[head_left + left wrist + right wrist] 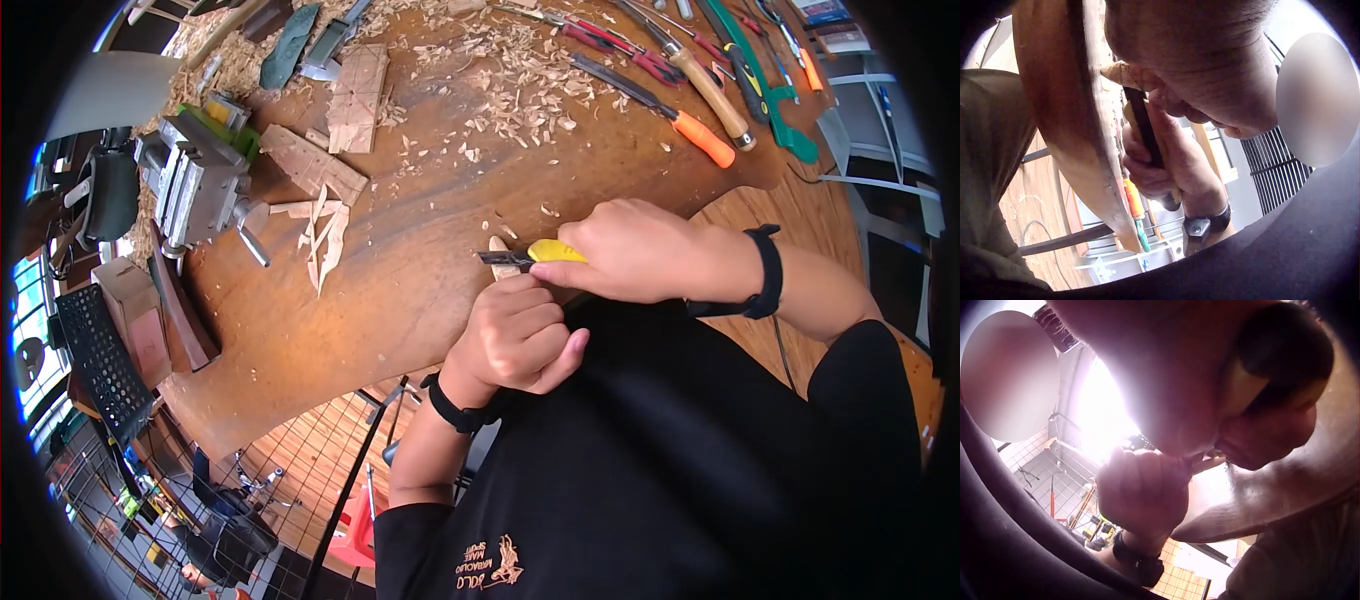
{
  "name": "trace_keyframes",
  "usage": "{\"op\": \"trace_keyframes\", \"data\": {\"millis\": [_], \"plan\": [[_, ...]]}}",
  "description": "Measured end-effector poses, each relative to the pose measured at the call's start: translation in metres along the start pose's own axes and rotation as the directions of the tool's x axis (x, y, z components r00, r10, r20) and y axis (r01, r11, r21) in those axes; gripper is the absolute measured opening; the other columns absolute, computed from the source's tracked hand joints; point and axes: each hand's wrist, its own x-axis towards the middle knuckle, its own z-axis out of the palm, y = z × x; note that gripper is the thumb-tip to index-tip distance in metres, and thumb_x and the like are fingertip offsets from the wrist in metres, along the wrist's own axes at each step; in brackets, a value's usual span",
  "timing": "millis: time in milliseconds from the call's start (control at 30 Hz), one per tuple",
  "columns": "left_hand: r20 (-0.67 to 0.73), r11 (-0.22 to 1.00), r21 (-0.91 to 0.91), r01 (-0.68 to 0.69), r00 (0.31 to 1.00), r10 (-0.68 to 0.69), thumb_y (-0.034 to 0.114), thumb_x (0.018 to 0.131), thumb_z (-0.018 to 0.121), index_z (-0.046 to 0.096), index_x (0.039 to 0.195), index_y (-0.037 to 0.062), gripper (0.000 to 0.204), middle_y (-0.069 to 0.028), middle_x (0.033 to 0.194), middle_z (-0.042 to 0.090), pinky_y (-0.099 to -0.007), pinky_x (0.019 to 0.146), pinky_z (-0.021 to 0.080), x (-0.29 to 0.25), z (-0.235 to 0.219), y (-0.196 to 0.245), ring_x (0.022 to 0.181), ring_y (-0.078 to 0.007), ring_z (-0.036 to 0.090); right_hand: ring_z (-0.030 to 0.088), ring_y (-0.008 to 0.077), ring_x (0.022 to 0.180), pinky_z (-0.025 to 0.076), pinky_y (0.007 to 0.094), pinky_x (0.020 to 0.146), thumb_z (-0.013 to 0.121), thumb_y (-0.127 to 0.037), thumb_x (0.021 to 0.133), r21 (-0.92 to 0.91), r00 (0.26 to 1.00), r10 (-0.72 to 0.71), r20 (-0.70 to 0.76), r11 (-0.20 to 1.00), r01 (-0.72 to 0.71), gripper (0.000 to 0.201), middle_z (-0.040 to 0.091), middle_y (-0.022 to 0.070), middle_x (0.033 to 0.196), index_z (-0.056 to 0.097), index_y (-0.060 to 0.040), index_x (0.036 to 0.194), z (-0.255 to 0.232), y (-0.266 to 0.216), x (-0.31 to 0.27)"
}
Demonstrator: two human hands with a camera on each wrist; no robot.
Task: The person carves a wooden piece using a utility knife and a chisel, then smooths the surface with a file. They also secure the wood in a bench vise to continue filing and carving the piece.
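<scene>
In the head view a yellow utility knife (556,251) is gripped by the right hand (640,250), its dark blade pointing left across a small pale wood piece (499,245). The left hand (520,335), fingers curled, holds that piece just below the blade, near the table's front edge. The left wrist view shows the piece's pointed tip (1116,74) sticking out from the left hand (1197,56), with the right hand (1172,147) around the knife beside it. The right wrist view is dark; the left hand (1144,490) meets the right hand (1179,381) there.
A metal vise (195,185) stands on the table's left side. Cut boards (357,98) and wood shavings (520,90) lie toward the back. An orange-handled chisel (703,138), a wooden-handled tool (715,100) and a green saw (795,140) lie at the back right.
</scene>
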Motion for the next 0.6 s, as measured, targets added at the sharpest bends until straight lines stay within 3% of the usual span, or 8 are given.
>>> {"op": "trace_keyframes", "data": {"millis": [133, 400, 500, 600], "plan": [[0.061, 1.0, 0.015, -0.014, 0.998, 0.013, 0.003, 0.074, 0.072, 0.04, 0.055, 0.0112, 0.038, -0.0022, 0.053, 0.042, -0.0343, 0.049, 0.037, 0.002, 0.0, -0.001, 0.046, -0.021, 0.045, 0.064, 0.0455, 0.065, 0.052, 0.0518, 0.064, 0.052, -0.056, 0.099, -0.06, 0.995, -0.05, 0.084, 0.997, 0.055, 0.061, 0.063, 0.0252, 0.064, 0.065, 0.0014, 0.081, -0.012, 0.005, -0.002], [0.078, 0.999, 0.012, -0.041, 0.996, 0.04, 0.004, 0.073, 0.072, 0.04, 0.054, 0.0111, 0.038, -0.0022, 0.053, 0.042, -0.035, 0.048, 0.037, 0.001, -0.002, -0.003, 0.045, -0.0214, 0.045, 0.064, 0.0443, 0.065, 0.053, 0.0516, 0.064, 0.058, -0.052, 0.097, -0.145, 0.98, -0.175, -0.092, 0.976, 0.161, 0.056, 0.063, 0.0231, 0.065, 0.065, 0.0012, 0.081, 0.005, 0.013, 0.007], [0.07, 0.999, -0.006, -0.041, 0.997, 0.041, 0.003, 0.073, 0.072, 0.04, 0.055, 0.0109, 0.038, -0.0025, 0.053, 0.042, -0.0353, 0.048, 0.036, 0.002, -0.003, -0.003, 0.045, -0.0219, 0.045, 0.064, 0.0444, 0.065, 0.053, 0.0516, 0.063, 0.06, -0.051, 0.096, -0.117, 0.992, -0.121, -0.025, 0.986, 0.117, 0.054, 0.064, 0.0229, 0.066, 0.065, 0.0013, 0.082, -0.001, 0.008, 0.011], [0.068, 0.999, -0.002, -0.039, 0.997, 0.039, 0.003, 0.073, 0.072, 0.039, 0.055, 0.0108, 0.038, -0.0028, 0.053, 0.042, -0.0353, 0.048, 0.036, 0.003, -0.002, -0.002, 0.045, -0.0221, 0.045, 0.065, 0.0442, 0.065, 0.053, 0.0515, 0.063, 0.059, -0.051, 0.096, -0.137, 0.987, -0.141, -0.076, 0.982, 0.13, 0.054, 0.065, 0.0224, 0.066, 0.065, 0.001, 0.081, 0.004, 0.009, 0.012]]}}
